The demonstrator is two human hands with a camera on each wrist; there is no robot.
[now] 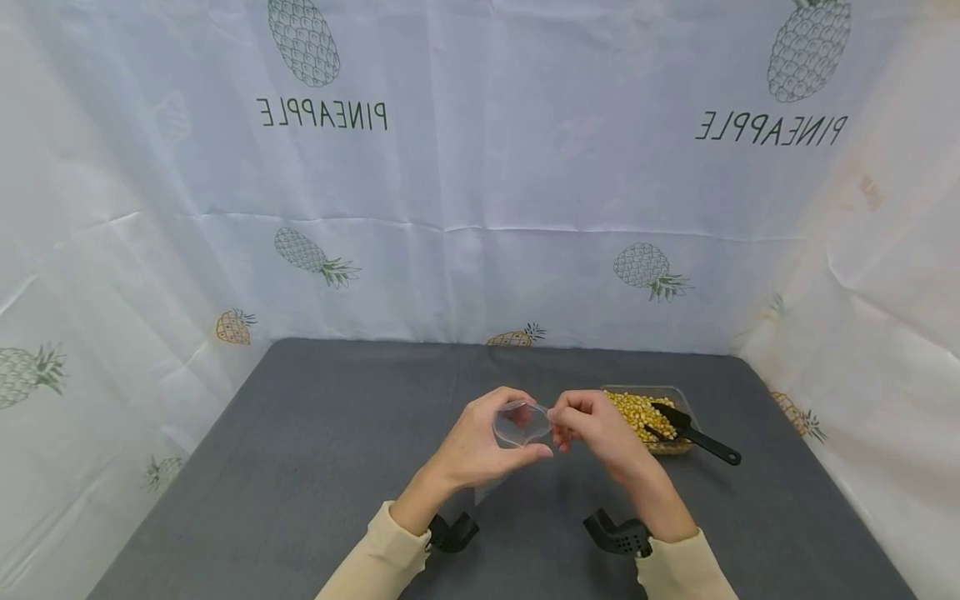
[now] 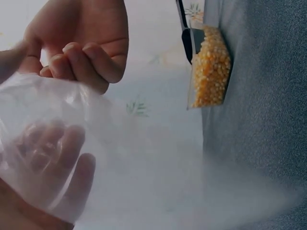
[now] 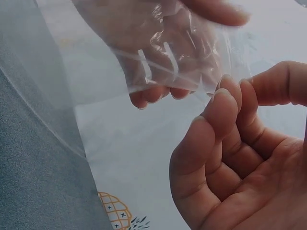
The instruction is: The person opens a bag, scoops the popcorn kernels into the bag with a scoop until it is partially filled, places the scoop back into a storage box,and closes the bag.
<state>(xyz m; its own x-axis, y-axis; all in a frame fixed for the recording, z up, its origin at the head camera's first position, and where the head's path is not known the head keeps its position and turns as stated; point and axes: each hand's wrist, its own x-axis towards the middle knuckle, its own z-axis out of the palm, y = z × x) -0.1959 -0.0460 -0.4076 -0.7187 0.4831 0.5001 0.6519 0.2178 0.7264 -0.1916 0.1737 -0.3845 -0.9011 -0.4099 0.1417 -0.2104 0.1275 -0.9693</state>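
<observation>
Both hands meet above the middle of the grey table (image 1: pixel 315 450), holding a clear plastic bag (image 1: pixel 521 423) up between them. Her or his left hand (image 1: pixel 480 442) has its fingers curled round one side of the bag's mouth, thumb underneath; in the left wrist view those fingers (image 2: pixel 57 158) show blurred through the thin plastic (image 2: pixel 124 158), which fills most of that picture. The right hand (image 1: pixel 600 433) pinches the opposite edge of the mouth, fingers bent in toward the palm; the right wrist view shows the fingertips (image 3: pixel 225 103) touching the bag's rim (image 3: pixel 168 67), with its zip strip running across. So the mouth is held open a little, and the rest of the bag hangs down toward the table, very hard to make out against the grey.

Just beyond the right hand, near the far right part of the table, sits a clear tray (image 1: pixel 678 398) filled with yellow corn kernels (image 1: pixel 633 410). A black scoop (image 1: pixel 693 432) lies in it, blade among the kernels and handle sticking out over the tray's right edge. Cream sleeves (image 1: pixel 375 558) cover both forearms, each with a black wrist mount (image 1: pixel 618 533). A white pineapple-printed cloth (image 1: pixel 480 183) hangs behind and at both sides.
</observation>
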